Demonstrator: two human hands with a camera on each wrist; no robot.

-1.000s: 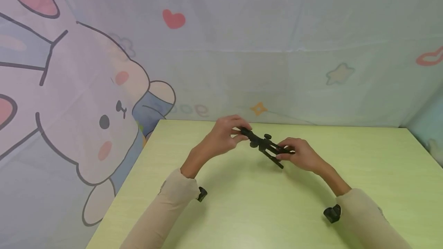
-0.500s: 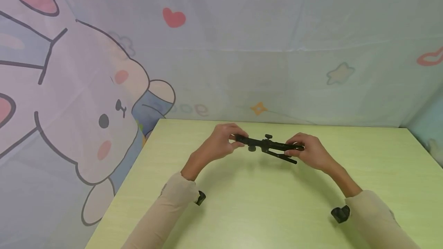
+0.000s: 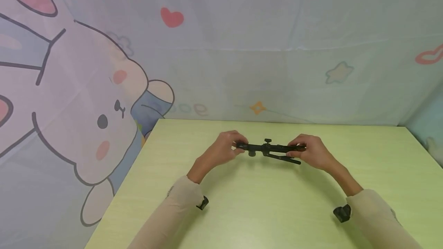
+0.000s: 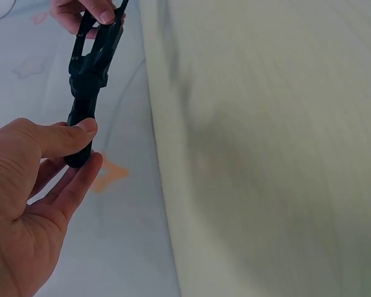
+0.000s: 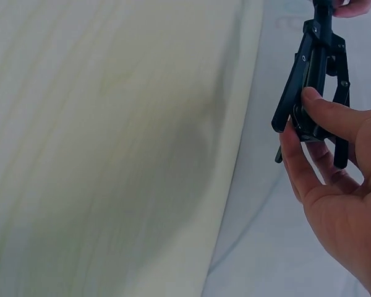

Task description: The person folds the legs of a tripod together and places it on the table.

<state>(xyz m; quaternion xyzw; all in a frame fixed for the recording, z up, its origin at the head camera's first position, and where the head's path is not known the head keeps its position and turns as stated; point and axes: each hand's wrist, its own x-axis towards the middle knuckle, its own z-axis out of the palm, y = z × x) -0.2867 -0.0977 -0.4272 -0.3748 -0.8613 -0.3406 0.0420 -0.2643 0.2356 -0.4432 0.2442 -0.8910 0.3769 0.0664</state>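
A small black tripod [image 3: 265,148] is held roughly level above the table, its head end to the left and its legs to the right. My left hand [image 3: 225,147] pinches the head end between thumb and fingers. At the leg end, my right hand [image 3: 313,151] grips the centre part. One leg [image 3: 283,158] angles slightly outward below the rest. In the right wrist view the folded legs [image 5: 290,93] spread a little around the thumb of my right hand [image 5: 340,154]. The left wrist view shows the thumb of my left hand [image 4: 43,173] on the rounded end.
The light yellow-green table [image 3: 256,203] lies under both hands. Behind it hangs a pale cloth [image 3: 242,49] printed with a cartoon rabbit, hearts and stars. A black camera mount [image 3: 342,213] sits at the right wrist.
The tripod has swung from a slant, left end higher, to nearly level. My left hand has come down and my right hand has shifted right. Both hands keep their hold.
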